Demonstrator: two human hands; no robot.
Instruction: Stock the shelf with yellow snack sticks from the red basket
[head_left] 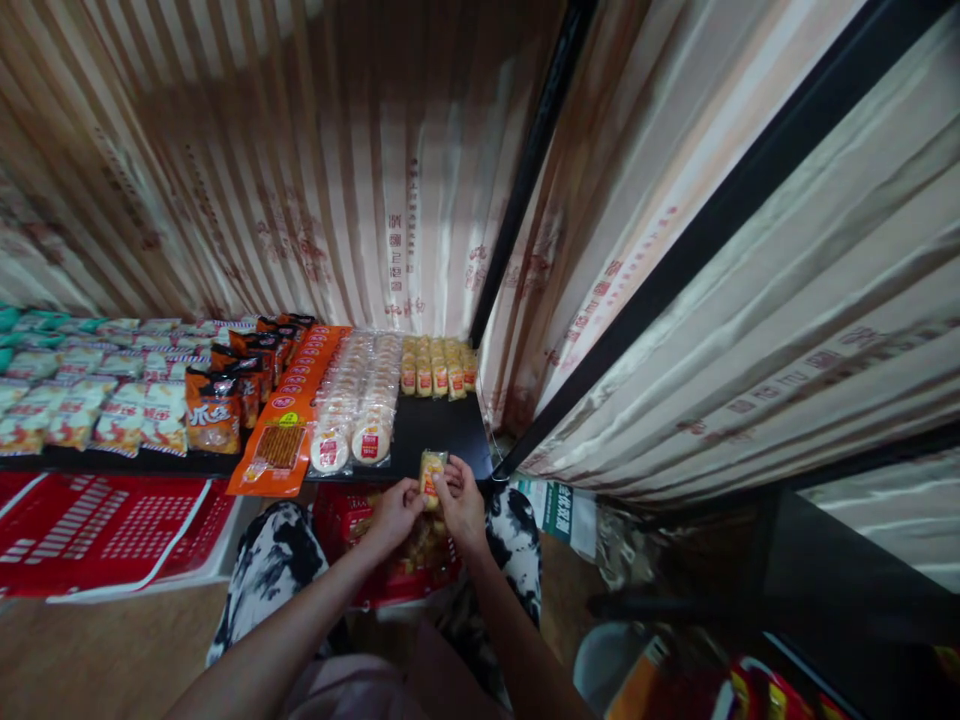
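Observation:
Between my two hands is a small yellow snack packet point(431, 478) with a red and white label, held just in front of the black shelf's edge. My left hand point(397, 512) pinches its left side, while my right hand point(461, 500) grips its right side with the thumb across the front. Similar yellow packets point(439, 370) stand in rows at the back right of the black shelf point(431, 428). Below my hands, a red bag or basket point(352, 520) between my knees contains more yellowish packets, partly hidden by my forearms.
Left of the yellow rows lie round rice-cracker packs point(371, 440), orange stick-snack bags point(277, 440), orange-black bags point(214, 410) and white bags point(124, 415). A red basket point(97, 530) stands below the shelf. Curtains point(337, 200) hang behind, and black frame posts point(536, 170) rise at the right.

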